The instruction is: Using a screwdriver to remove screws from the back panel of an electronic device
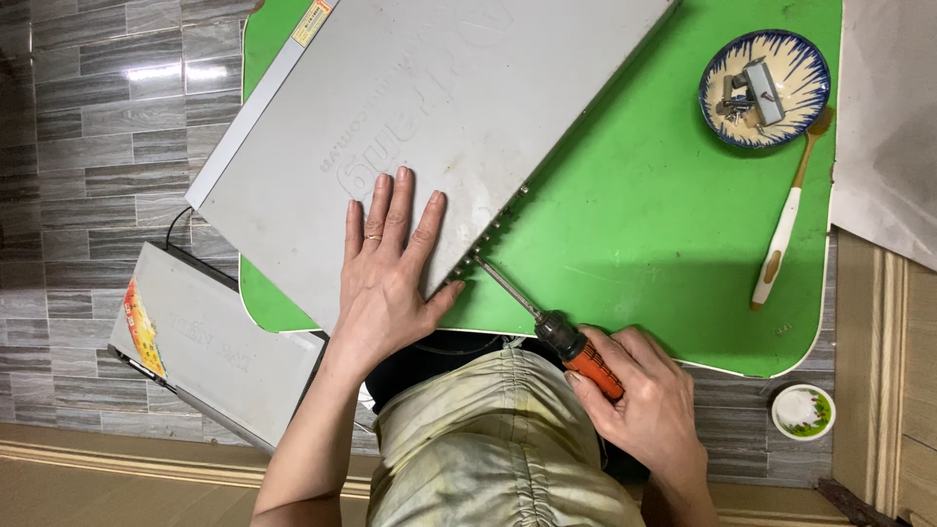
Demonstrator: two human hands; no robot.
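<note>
A flat grey metal player case [410, 107] lies slanted across a green table [654, 224]. My left hand [390, 263] rests palm down, fingers spread, on the case's near corner; a ring is on one finger. My right hand [644, 400] grips the orange and black handle of a screwdriver [556, 332]. Its metal shaft slants up and left, with the tip against the case's rear edge near a row of connectors [498, 226].
A blue-rimmed bowl [810, 107] holding small metal parts sits at the table's far right, a toothbrush [786, 229] lying beside it. A second grey device [205, 346] lies on the tiled floor at left. A small round lid [802, 411] is on the floor at right.
</note>
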